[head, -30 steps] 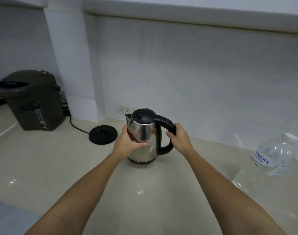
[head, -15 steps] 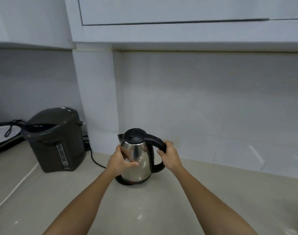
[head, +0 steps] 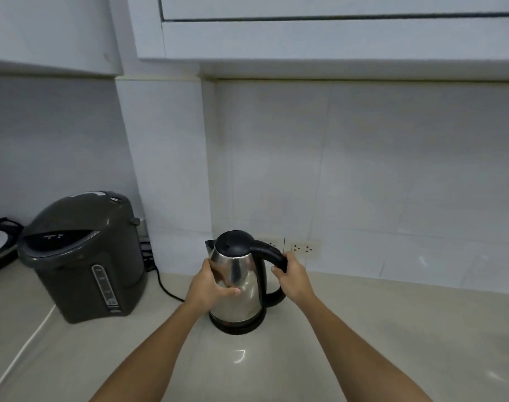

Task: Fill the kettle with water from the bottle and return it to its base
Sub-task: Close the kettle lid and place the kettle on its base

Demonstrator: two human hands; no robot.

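Observation:
A steel kettle [head: 240,288] with a black lid and black handle stands upright on its round black base [head: 238,328] on the counter, lid closed. My left hand [head: 211,287] wraps around the kettle's shiny body on its left side. My right hand [head: 293,278] grips the black handle on the right. The water bottle is out of view.
A dark grey electric water dispenser [head: 85,256] stands to the left, with a black cord [head: 166,288] running behind it toward the base. Wall sockets [head: 304,248] sit just behind the kettle. A white cable [head: 24,340] crosses the beige counter [head: 363,343] at the left.
The kettle moved left from the counter onto its black base, with both hands still holding it. The view swung left and up, so the bottle left the frame.

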